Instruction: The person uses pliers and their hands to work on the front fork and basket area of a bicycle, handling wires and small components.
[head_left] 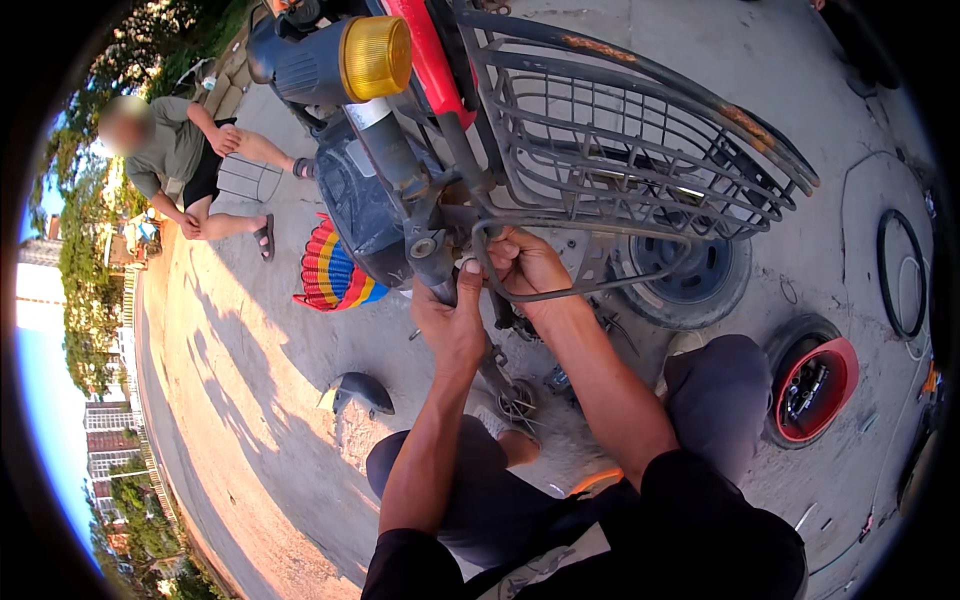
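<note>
The front frame of a two-wheeler (415, 200) stands before me, carrying a yellow lamp (375, 57), a red panel (432, 50) and a black metal basket (640, 120) with rust on its upper rail. My left hand (448, 315) is closed around the dark front tube (434, 268) below the steering joint, thumb upward. Just right of it, my right hand (525, 262) has curled fingers at the joint, inside a bent metal bracket (600, 290); what they pinch is hidden. Below my hands the tube continues down toward the ground near my feet.
Another person (175, 165) sits at left near a striped red, yellow and blue object (325, 270). On the concrete lie a wheel (690, 300), a red-rimmed container with tools (840, 375), a black ring (890, 320), thin cables and a dark curved piece (365, 390).
</note>
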